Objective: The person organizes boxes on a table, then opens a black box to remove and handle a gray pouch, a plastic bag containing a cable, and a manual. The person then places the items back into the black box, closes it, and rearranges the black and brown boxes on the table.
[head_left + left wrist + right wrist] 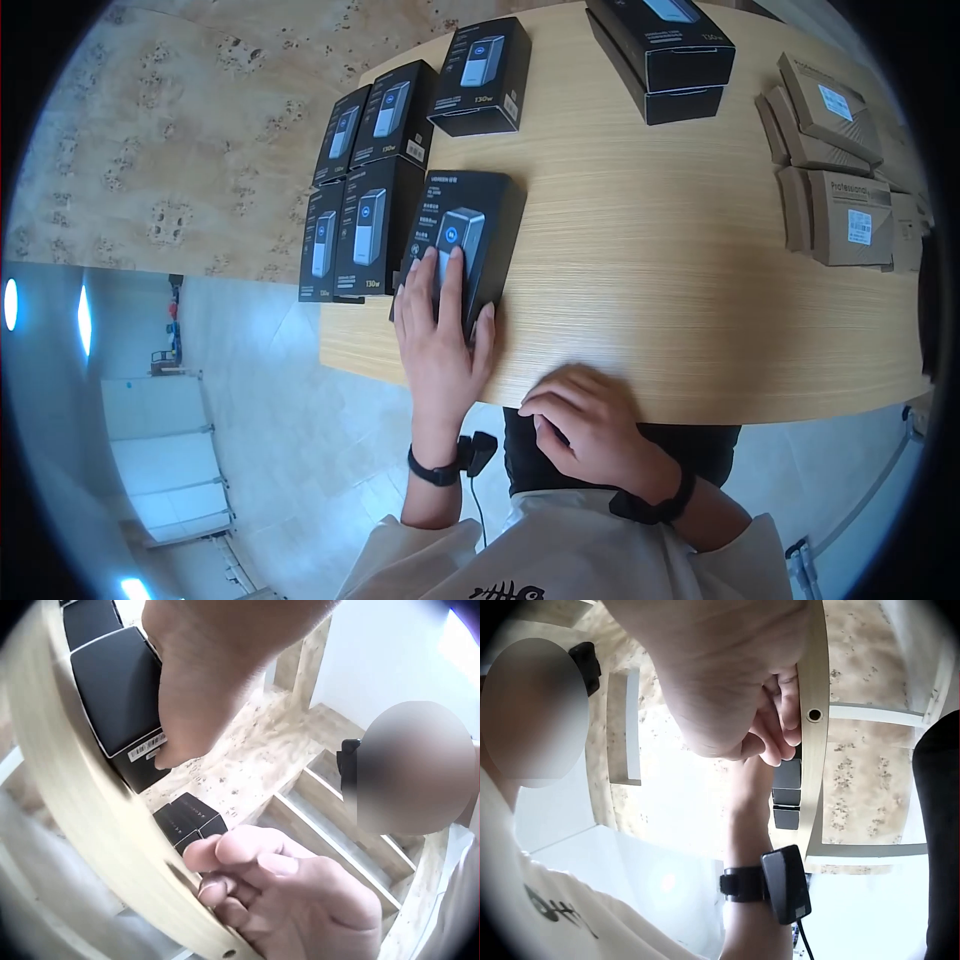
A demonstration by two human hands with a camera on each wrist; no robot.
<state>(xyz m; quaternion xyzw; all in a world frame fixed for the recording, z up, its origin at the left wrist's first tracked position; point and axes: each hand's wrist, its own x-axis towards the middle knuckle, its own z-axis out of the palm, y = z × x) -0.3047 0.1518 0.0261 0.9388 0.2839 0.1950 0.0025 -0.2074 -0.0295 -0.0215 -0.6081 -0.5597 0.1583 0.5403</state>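
Note:
A black product box [462, 205], printed with a silver device, lies picture side up near the table's front left. On its lower part rests my left hand [438, 335], fingers extended over the top and thumb along the right edge. In the left wrist view the thumb of that left hand [206, 697] is right at the end of the black box [120, 690], near a white barcode label. My right hand [590, 420] lies at the table's front edge, fingers loosely curled and holding nothing. From the right wrist view, the right hand [727, 675] overlaps the table edge.
Left of the handled box, several similar black boxes [388, 110] stand in close rows. Another black box [483, 75] lies behind it. Two stacked black boxes [665, 55] are at the far side. Brown cardboard boxes [845, 215] are piled on the right of the wooden table [640, 260].

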